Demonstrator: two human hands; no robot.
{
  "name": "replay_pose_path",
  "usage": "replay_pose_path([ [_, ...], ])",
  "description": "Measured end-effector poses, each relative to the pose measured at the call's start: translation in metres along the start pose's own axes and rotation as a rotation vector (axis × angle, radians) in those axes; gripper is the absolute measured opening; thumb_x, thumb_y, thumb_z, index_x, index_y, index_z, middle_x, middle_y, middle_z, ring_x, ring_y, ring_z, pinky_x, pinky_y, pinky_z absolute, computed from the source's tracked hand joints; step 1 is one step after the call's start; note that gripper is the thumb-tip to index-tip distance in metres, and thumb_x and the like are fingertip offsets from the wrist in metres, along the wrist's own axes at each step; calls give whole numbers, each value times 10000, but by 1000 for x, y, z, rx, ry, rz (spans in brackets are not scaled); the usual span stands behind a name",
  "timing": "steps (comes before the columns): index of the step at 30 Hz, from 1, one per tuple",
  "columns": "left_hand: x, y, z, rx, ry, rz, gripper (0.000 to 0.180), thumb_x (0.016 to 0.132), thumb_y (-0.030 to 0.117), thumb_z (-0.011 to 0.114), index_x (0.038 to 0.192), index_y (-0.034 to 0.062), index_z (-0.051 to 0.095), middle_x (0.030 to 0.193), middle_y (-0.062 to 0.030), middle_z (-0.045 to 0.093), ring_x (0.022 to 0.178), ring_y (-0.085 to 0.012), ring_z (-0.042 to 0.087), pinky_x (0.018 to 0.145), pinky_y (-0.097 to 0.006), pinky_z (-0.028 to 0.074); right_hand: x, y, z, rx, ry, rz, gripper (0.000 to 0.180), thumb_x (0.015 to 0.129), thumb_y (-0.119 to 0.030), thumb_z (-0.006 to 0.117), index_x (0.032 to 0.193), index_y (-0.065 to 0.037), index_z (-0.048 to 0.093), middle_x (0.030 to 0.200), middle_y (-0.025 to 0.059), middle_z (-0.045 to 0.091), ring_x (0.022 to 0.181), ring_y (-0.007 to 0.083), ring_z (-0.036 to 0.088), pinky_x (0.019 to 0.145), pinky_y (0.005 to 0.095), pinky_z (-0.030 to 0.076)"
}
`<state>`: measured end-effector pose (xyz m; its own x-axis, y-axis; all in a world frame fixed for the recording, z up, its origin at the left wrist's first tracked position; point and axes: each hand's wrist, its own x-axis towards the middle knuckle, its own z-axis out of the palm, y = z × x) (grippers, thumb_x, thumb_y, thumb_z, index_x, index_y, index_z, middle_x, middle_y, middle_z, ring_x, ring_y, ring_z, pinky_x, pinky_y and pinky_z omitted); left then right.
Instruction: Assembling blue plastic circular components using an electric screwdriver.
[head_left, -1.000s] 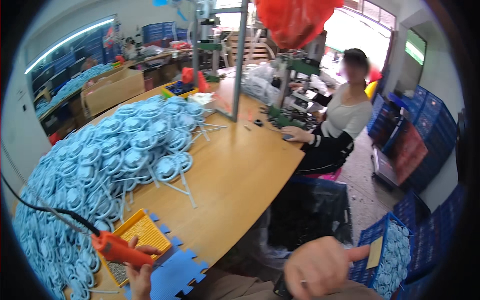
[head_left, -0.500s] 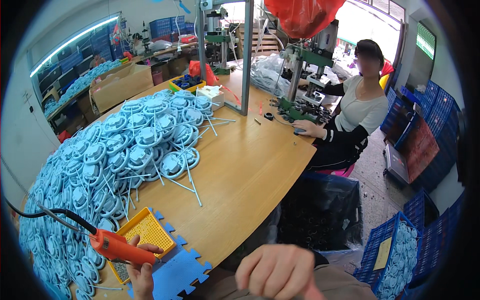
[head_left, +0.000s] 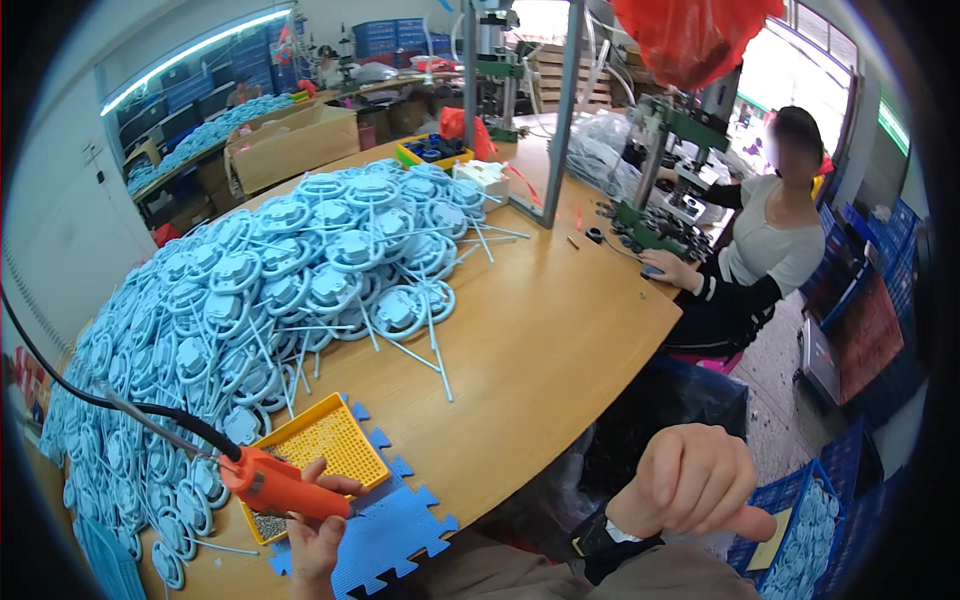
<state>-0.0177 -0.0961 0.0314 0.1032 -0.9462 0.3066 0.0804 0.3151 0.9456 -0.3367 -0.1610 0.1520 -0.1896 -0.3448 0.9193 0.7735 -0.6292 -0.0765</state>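
Left hand (head_left: 318, 535) partly cut off by the lower edge, wrist out of view. Nose end of the orange power tool (head_left: 283, 487) buried behind the fingers (head_left: 335, 486); its tip impossible to make out. Contents of the yellow tray (head_left: 322, 450) only a fine speckle, a grey heap at its near corner too small to identify.

Tool lying nearly level over the near edge of the wooden bench (head_left: 540, 340), long axis running left to right, slightly downward to the right; rear end pointing left, with a black cable (head_left: 90, 395) leaving it and curving up and away to the left edge. Body bright orange, stubby, rounded. Left fingers wrapped around its front half.

Directly beneath: a blue puzzle-edged foam mat (head_left: 385, 530), the yellow tray resting partly on it. Behind and to the left, a large pile of pale blue round plastic parts (head_left: 290, 270) with thin stems.

Right hand (head_left: 690, 480) off the bench, loosely curled, empty, index finger stretched to the right; dark wristband at the wrist.

At the far right side of the bench, another person (head_left: 770, 250) seated at a green machine (head_left: 650, 225).
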Motion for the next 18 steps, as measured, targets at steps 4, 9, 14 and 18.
replay_pose_path([
  [4,-6,2,5,-120,-36,-61,720,851,167,677,1422,0,270,1127,-191,579,1064,-279,580,953,-412,433,10,-7,-1,-62,-68,34,528,873,-428,659,484,-106,504,479,-10,553,414,96,509,654,326,481],
  [9,-13,0,-1,-153,-27,-59,709,835,131,669,1409,-8,277,1139,-186,580,1078,-279,579,979,-413,419,19,2,1,-14,69,-52,546,891,-456,615,477,-121,495,448,-39,513,443,100,506,766,346,366],
  [14,-13,-2,-4,-12,-88,-65,715,844,121,642,1448,36,270,1153,-198,576,1105,-313,576,946,-422,430,-6,64,22,-143,-234,399,461,851,-496,660,727,-52,657,712,47,645,640,222,615,867,414,455],
  [18,-17,11,-2,67,-92,-135,527,838,75,653,1317,16,441,1196,-134,578,1172,-261,536,1016,-394,393,-50,139,57,-413,-368,884,480,733,-305,815,1068,-8,641,986,80,660,884,250,635,871,364,467],
])
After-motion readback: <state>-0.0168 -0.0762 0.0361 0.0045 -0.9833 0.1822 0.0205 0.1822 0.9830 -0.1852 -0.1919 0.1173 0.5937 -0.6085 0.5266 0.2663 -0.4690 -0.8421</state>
